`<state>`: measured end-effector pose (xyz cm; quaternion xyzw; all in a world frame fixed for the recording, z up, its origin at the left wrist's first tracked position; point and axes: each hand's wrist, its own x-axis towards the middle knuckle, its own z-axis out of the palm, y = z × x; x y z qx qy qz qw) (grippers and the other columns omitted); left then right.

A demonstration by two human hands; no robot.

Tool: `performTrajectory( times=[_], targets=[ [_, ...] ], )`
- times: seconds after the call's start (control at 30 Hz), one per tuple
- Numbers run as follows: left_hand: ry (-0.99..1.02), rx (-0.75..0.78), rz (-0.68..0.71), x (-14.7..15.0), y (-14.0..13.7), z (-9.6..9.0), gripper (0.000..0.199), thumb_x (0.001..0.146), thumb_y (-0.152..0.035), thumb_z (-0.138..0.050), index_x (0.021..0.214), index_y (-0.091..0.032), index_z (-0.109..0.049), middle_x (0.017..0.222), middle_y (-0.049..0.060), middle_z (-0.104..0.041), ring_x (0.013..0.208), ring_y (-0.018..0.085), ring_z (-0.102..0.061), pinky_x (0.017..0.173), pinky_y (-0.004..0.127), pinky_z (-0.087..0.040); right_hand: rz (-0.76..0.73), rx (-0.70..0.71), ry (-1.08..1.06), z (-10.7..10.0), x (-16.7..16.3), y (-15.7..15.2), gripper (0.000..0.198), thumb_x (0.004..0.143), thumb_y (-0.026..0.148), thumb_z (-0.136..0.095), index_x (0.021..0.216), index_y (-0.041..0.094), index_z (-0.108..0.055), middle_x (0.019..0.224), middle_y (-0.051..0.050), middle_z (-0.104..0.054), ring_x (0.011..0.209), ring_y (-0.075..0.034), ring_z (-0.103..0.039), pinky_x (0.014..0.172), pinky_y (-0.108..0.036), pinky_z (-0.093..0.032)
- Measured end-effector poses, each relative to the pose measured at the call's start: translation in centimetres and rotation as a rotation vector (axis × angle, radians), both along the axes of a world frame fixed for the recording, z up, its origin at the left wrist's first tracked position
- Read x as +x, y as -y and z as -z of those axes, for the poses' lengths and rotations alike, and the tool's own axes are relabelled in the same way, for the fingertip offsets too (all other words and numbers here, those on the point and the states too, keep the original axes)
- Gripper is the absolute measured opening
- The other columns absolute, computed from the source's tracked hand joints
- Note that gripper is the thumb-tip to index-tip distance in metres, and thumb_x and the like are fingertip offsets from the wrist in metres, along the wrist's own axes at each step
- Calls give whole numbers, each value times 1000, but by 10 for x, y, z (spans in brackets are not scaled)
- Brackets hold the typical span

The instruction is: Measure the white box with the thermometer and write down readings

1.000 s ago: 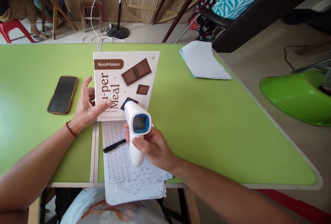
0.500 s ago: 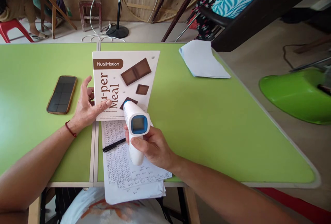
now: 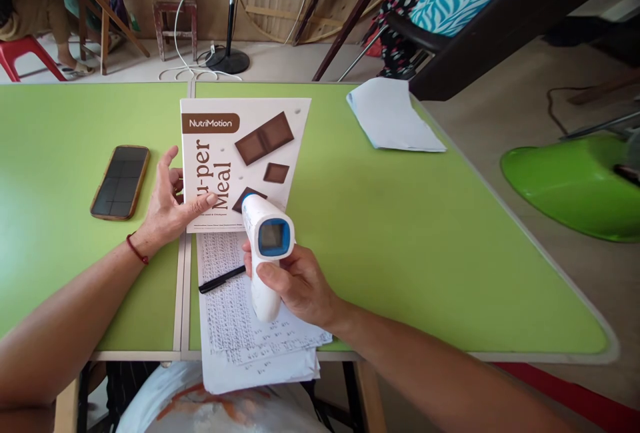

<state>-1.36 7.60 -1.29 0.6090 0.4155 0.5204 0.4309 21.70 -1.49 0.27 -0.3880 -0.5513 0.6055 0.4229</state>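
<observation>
My left hand [image 3: 170, 206] grips the left edge of a white box [image 3: 270, 126] marked NutriMotion, its thumb across the front and other fingers partly behind. Brown chocolate pieces are printed on the box. In my right hand [image 3: 300, 283] is a white infrared thermometer [image 3: 267, 226] with a blue-rimmed grey screen turned toward me. Its blue-tipped nose points at the lower part of the box; whether they touch I cannot tell. Below the box lie handwritten sheets of paper [image 3: 225, 326], reaching over the table's near edge. A black pen [image 3: 220, 280] rests on them.
A phone [image 3: 120, 182] in a brown case lies on the green table [image 3: 425, 253], left of my left hand. Folded white paper [image 3: 393, 116] sits near the far right edge. A green chair [image 3: 565, 186] stands to the right. Two people sit beyond the table.
The thermometer in my right hand has shifted slightly to the right and its screen has turned a little. My left hand and the box stay nearly the same.
</observation>
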Motion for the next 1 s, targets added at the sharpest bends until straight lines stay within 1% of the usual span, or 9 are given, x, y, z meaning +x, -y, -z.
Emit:
performTrajectory(
  times=[0.17, 0.33, 0.57, 0.77, 0.87, 1.0],
  targets=[
    [29, -82, 17, 1, 2, -5, 106, 69, -43, -94, 153, -27, -32, 126, 12, -69, 105, 30, -73, 89, 47, -63, -12, -19, -14, 1, 1, -1, 41, 83, 61, -71, 78, 23, -56, 66, 3, -53, 58, -13, -46, 55, -31, -40],
    [37, -152, 21, 2, 3, -8, 116, 66, -45, -96, 157, -28, -25, 127, 12, -69, 106, 32, -74, 92, 51, -62, -26, -42, -53, 1, 0, -2, 39, 84, 58, -72, 78, 23, -55, 66, 4, -51, 58, -12, -45, 56, -31, -39],
    [8, -119, 12, 3, 3, -7, 116, 66, -48, -95, 158, -29, -27, 126, 11, -70, 113, 34, -71, 97, 55, -59, -29, -26, -36, -1, 2, -2, 34, 84, 54, -71, 83, 24, -57, 68, 3, -55, 60, -13, -47, 58, -32, -40],
    [-8, -108, 2, 3, 4, -9, 113, 66, -51, -94, 156, -29, -31, 126, 12, -70, 114, 35, -70, 96, 55, -60, -30, -24, -33, -2, 2, -2, 35, 84, 55, -71, 83, 24, -56, 68, 4, -54, 60, -13, -47, 58, -32, -41],
    [-5, -82, 4, 3, 2, -7, 111, 66, -51, -95, 156, -29, -34, 125, 12, -70, 113, 35, -71, 97, 55, -60, -33, -18, -22, -3, 2, -2, 35, 84, 55, -71, 81, 24, -55, 68, 4, -54, 60, -13, -46, 58, -32, -41],
    [22, -34, 39, 2, 0, -3, 105, 68, -48, -94, 155, -31, -36, 124, 10, -71, 110, 33, -73, 95, 53, -61, -42, -12, -3, -2, 2, -2, 35, 84, 55, -71, 80, 25, -54, 68, 3, -53, 60, -14, -46, 57, -33, -42]
  ],
)
